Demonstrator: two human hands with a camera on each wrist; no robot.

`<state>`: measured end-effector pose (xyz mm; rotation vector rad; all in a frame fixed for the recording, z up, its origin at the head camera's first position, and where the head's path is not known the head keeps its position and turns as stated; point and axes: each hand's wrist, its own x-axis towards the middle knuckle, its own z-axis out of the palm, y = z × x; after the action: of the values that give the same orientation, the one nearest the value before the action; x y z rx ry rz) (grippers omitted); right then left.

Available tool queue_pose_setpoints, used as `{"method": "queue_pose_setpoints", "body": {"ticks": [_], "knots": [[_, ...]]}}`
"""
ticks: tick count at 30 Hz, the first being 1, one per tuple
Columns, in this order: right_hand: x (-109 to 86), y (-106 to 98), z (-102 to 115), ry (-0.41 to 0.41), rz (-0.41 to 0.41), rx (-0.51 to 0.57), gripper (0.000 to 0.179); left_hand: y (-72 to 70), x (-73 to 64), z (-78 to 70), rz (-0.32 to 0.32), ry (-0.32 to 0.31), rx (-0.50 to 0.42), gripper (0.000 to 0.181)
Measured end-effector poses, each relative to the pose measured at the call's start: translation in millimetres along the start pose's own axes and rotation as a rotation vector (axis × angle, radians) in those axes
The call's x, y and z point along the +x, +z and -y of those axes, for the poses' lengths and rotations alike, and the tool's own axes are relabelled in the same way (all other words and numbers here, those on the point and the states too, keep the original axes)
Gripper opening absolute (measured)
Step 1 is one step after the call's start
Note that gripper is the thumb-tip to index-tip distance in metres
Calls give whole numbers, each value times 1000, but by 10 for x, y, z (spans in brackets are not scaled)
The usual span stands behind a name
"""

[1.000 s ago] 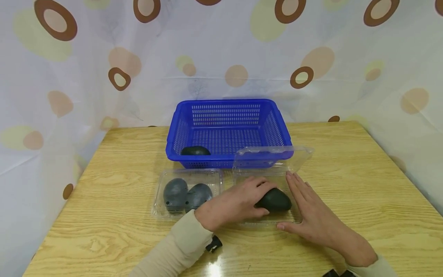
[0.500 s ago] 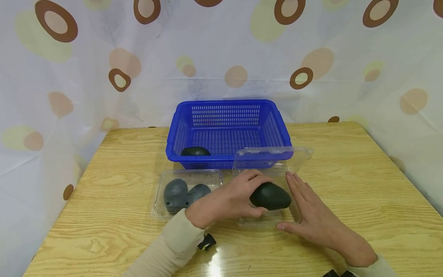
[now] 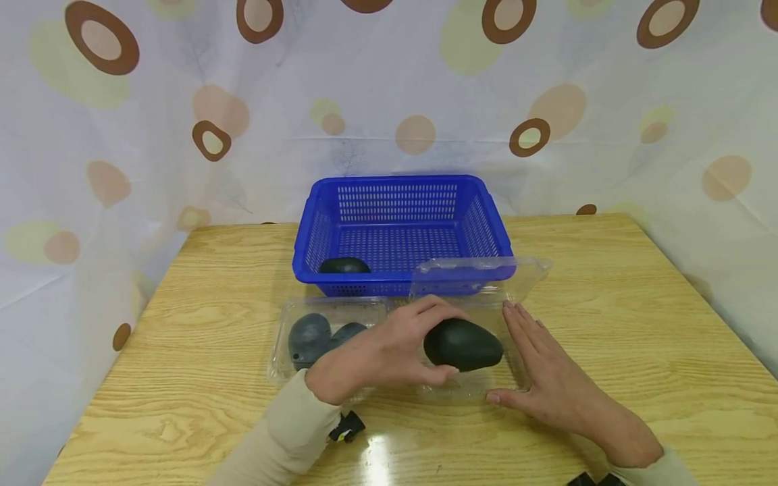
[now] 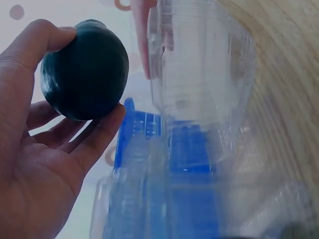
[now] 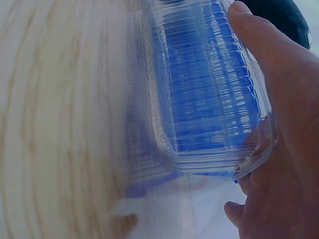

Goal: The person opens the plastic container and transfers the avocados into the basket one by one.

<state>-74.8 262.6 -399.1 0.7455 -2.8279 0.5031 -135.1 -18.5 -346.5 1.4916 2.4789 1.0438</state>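
In the head view my left hand (image 3: 389, 347) grips a dark green avocado (image 3: 464, 345) by its rounder end, thumb in front and fingers behind. The avocado is held over a clear plastic clamshell box (image 3: 471, 388), whose lid (image 3: 525, 278) stands raised at the back. From the left wrist view, the avocado (image 4: 87, 69) is up above the box's rim. My right hand (image 3: 559, 381) rests against the box's right side with straight fingers, its thumb at the front corner. In the right wrist view the box's ribbed wall (image 5: 209, 94) lies beside that thumb.
A second clear box (image 3: 275, 364) sits to the left, with two dark avocados (image 3: 310, 337) under its plastic, partly behind my left wrist. Behind both boxes stands a blue basket (image 3: 401, 275) with one avocado (image 3: 344, 265) inside. The wooden table (image 3: 200, 324) meets a patterned cloth backdrop.
My left hand has lifted the avocado from inside the right box and shifted it a little to the left. The right hand has stayed in place.
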Motion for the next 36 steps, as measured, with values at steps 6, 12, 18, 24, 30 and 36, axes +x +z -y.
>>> {"method": "queue_pose_setpoints", "body": {"ticks": [6,12,18,24,30,36], "knots": [[4,3,-2,6,2,3,120,-104,-87,22,-37,0,-21,60],[10,-11,7,25,22,10,120,-206,-201,48,-84,-7,34,63],[18,-12,7,16,17,-9,121,-287,-307,68,-104,-26,18,62],[15,-1,0,12,13,-15,121,-386,-406,114,-145,-18,42,61],[10,7,-5,-2,6,-18,120,-519,-493,202,-217,24,49,59],[5,11,-12,-7,-2,-20,120,-646,-543,260,-246,13,70,61]]}}
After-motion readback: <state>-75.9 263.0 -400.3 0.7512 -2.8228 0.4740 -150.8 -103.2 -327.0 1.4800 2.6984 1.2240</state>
